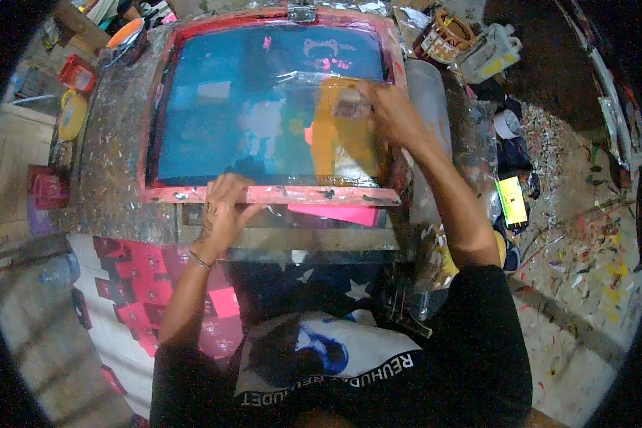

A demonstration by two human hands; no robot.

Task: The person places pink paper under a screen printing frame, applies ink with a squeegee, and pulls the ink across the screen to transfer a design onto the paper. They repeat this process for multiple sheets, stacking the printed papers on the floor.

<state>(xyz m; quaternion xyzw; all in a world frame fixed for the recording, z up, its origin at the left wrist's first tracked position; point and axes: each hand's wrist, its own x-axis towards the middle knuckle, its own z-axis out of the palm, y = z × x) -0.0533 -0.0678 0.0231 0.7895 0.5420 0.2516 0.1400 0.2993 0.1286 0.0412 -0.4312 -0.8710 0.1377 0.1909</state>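
A screen-printing frame (278, 194) with reddish, paint-stained wood and blue mesh (214, 135) lies before me on the worktable. My left hand (225, 200) grips its near edge, fingers over the wood and thumb below. Over the right part of the mesh, my right hand (392, 114) is closed on a small flat greyish-brown piece (351, 105), blurred so that its kind is unclear. Beneath it an orange-brown area (332, 143) covers that side of the mesh. Bright pink paper (339, 214) sticks out from under the frame's near edge.
A metal hinge clamp (301, 12) sits at the frame's far edge. A paint-smeared tub (444, 36) and a plastic jug (490, 53) stand at the far right. Printed pink sheets (139, 274) lie low on the left. A yellow container (72, 114) stands at the table's left edge.
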